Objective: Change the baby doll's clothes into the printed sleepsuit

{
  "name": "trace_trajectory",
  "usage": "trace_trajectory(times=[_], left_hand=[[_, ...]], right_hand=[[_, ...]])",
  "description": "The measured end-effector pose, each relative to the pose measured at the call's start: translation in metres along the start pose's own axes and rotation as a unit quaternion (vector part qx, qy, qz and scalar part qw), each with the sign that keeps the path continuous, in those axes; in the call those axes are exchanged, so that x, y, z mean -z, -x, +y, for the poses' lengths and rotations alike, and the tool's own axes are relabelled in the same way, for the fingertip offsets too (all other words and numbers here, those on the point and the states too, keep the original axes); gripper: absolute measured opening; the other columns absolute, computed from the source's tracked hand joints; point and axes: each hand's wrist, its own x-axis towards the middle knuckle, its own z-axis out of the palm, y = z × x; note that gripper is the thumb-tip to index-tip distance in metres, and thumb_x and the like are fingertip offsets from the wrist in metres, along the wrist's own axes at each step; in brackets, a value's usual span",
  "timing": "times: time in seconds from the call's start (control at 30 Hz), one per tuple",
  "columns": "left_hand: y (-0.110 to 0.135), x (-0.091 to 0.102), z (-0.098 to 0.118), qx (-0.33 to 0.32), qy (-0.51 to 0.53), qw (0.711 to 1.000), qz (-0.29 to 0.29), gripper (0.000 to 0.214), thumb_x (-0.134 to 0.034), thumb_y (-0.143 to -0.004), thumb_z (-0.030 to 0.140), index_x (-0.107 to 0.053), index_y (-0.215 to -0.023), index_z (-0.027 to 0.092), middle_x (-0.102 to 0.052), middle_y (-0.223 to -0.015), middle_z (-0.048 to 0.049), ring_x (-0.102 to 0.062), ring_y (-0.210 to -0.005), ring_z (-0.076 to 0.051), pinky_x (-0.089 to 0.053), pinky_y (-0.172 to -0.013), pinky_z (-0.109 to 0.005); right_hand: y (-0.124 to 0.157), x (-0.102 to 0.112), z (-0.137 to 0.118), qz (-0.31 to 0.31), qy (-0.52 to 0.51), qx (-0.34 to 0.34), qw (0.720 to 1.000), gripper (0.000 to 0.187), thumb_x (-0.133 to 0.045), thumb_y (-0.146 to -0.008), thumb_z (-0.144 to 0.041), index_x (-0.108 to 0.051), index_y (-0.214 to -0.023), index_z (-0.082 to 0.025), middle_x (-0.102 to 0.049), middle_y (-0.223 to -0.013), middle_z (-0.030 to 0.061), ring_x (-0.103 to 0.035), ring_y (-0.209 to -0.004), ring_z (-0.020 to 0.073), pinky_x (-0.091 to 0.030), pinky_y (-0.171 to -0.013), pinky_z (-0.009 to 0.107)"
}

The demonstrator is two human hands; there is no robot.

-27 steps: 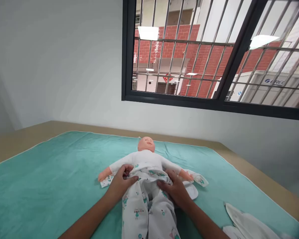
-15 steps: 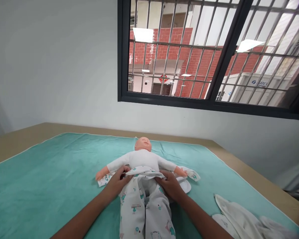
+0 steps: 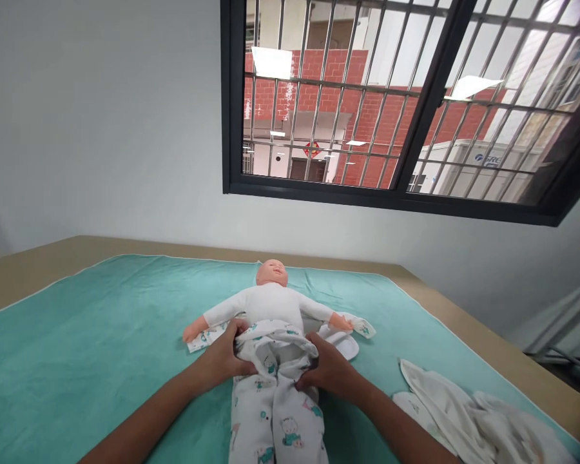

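While the doll (image 3: 269,301) is lying mid-frame, both hands, left (image 3: 221,362) and right (image 3: 327,372), are gripping its printed romper (image 3: 275,380), bunching the waist.

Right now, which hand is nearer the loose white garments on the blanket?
Right. The right hand grips the printed romper, left of the white garments; the left hand grips the romper's opposite side, farther off.

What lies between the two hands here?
In the head view, the bunched waist of the printed baby suit lies between the left hand and the right hand, over the doll; both hands grip its fabric.
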Motion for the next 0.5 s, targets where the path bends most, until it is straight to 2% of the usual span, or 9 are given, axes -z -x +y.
trace_trajectory(times=[0.1,0.2,0.3,0.4,0.43,0.5], left_hand=[[0.005,-0.007,0.006,0.012,-0.076,0.997,0.022,0.032,-0.067,-0.065,0.033,-0.043,-0.084,0.022,-0.051,-0.078,0.0054,-0.049,-0.073,-0.015,-0.035,-0.062,-0.023],[0.015,-0.016,0.012,-0.007,-0.117,0.993,0.023,0.009,-0.052,-0.075,0.028,-0.046,-0.074,0.021,-0.055,-0.071,0.0040,-0.051,-0.071,-0.017,-0.031,-0.061,-0.024],[0.025,-0.018,0.015,-0.007,-0.108,0.994,0.021,0.013,-0.044,-0.082,0.030,-0.055,-0.081,0.023,-0.063,-0.078,0.0012,-0.057,-0.077,-0.019,-0.038,-0.067,-0.025],[0.035,-0.008,0.012,0.007,-0.047,0.999,-0.023,0.022,-0.049,-0.083,0.041,-0.059,-0.092,0.023,-0.067,-0.092,-0.0010,-0.060,-0.088,-0.022,-0.045,-0.076,-0.028],[0.038,-0.004,0.010,0.010,-0.020,0.999,-0.046,0.028,-0.054,-0.080,0.044,-0.060,-0.100,0.024,-0.068,-0.100,-0.0019,-0.060,-0.093,-0.023,-0.046,-0.080,-0.030],[0.047,0.001,0.003,0.011,0.023,0.997,-0.079,0.059,-0.073,-0.065,0.046,-0.056,-0.119,0.026,-0.064,-0.118,-0.0034,-0.058,-0.106,-0.027,-0.047,-0.090,-0.034]], right_hand=[[0.002,-0.007,0.002,0.042,0.103,0.028,0.993,0.027,-0.077,-0.067,-0.038,-0.062,-0.079,-0.019,-0.068,-0.085,0.0003,-0.060,-0.081,0.0230,-0.041,-0.066,0.028],[0.006,-0.012,0.004,0.069,0.204,0.067,0.974,0.023,-0.061,-0.083,-0.034,-0.057,-0.067,-0.018,-0.066,-0.073,0.0012,-0.060,-0.070,0.0189,-0.031,-0.059,0.026],[0.008,-0.010,0.002,0.068,0.237,0.077,0.966,0.020,-0.055,-0.085,-0.030,-0.056,-0.068,-0.018,-0.066,-0.072,0.0016,-0.060,-0.070,0.0183,-0.030,-0.058,0.026],[0.017,-0.002,0.000,0.026,0.186,0.049,0.981,0.014,-0.064,-0.079,-0.034,-0.061,-0.081,-0.020,-0.067,-0.086,0.0030,-0.060,-0.081,0.0220,-0.039,-0.067,0.027],[0.023,0.000,0.003,0.004,0.144,0.040,0.989,0.025,-0.070,-0.074,-0.036,-0.063,-0.092,-0.021,-0.067,-0.096,0.0041,-0.060,-0.089,0.0245,-0.043,-0.073,0.030],[0.037,-0.001,0.015,-0.027,0.049,0.036,0.998,0.071,-0.082,-0.060,-0.039,-0.054,-0.124,-0.024,-0.060,-0.123,0.0085,-0.055,-0.111,0.0319,-0.044,-0.092,0.039]])
